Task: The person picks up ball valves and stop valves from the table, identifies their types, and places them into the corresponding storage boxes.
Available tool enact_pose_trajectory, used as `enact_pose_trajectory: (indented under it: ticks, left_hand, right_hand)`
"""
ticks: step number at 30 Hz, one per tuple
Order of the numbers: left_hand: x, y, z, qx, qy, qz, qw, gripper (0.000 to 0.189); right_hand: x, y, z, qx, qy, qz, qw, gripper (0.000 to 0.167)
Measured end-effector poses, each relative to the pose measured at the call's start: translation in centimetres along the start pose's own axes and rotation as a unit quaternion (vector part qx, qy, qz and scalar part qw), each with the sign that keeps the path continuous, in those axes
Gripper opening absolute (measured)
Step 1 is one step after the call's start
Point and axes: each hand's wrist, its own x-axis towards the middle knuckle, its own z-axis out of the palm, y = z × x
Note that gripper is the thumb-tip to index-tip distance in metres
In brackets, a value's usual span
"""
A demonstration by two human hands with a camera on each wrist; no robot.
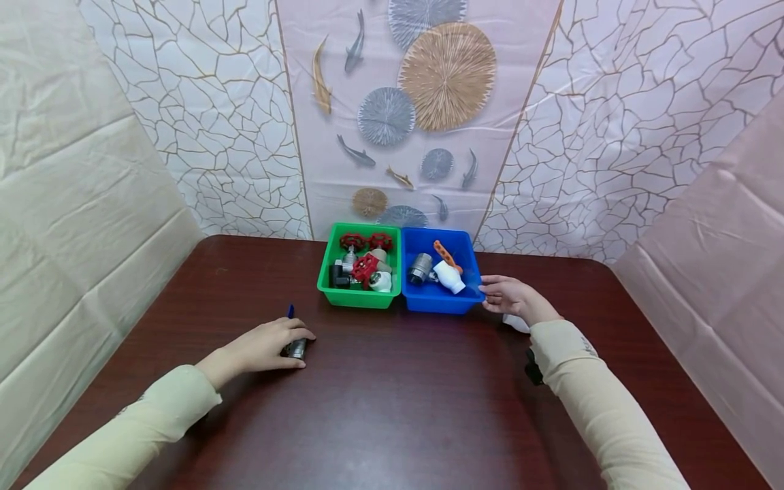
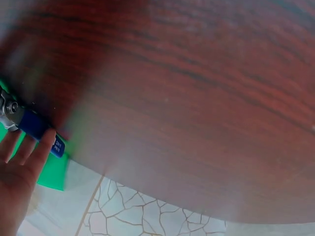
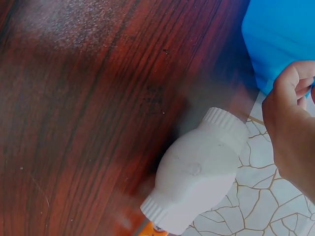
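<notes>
In the head view my left hand is over a small metal ball valve on the table, thumb on one side and fingers on the other. Its blue lever shows in the left wrist view, with fingertips against it. My right hand has its fingers bent at the right rim of a blue bin. Below that hand, partly hidden by the wrist, a white plastic ball valve with ribbed ends and an orange handle lies on the table. Inside the blue bin are another white valve, an orange handle and a metal fitting.
A green bin stands against the blue one on its left. It holds several valves with red handwheels, a black elbow-shaped piece and a white fitting. Patterned cloth hangs behind the dark wooden table.
</notes>
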Motion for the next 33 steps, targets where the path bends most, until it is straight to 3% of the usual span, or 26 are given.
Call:
enact_pose_trajectory:
  ticks: [13, 22, 30, 33]
  left_hand:
    - [0.2, 0.4, -0.5, 0.035, 0.019, 0.058, 0.9975, 0.037]
    - [0.9, 1.3, -1.6, 0.074, 0.073, 0.104, 0.9891, 0.04]
    - [2.0, 3.3, -2.2, 0.096, 0.065, 0.139, 0.9835, 0.043]
    - [2.5, 4.1, -2.2, 0.102, 0.059, 0.161, 0.9799, 0.042]
  right_hand:
    - [-0.3, -0.2, 0.2, -0.021, 0.001, -0.004, 0.9998, 0.047]
    - [-0.7, -0.5, 0.3, -0.03, -0.002, -0.005, 0.9995, 0.049]
    - [0.1, 0.2, -0.4, -0.05, -0.002, -0.022, 0.9985, 0.048]
    - [1.3, 0.8, -1.4, -0.033, -0.031, -0.036, 0.9983, 0.043]
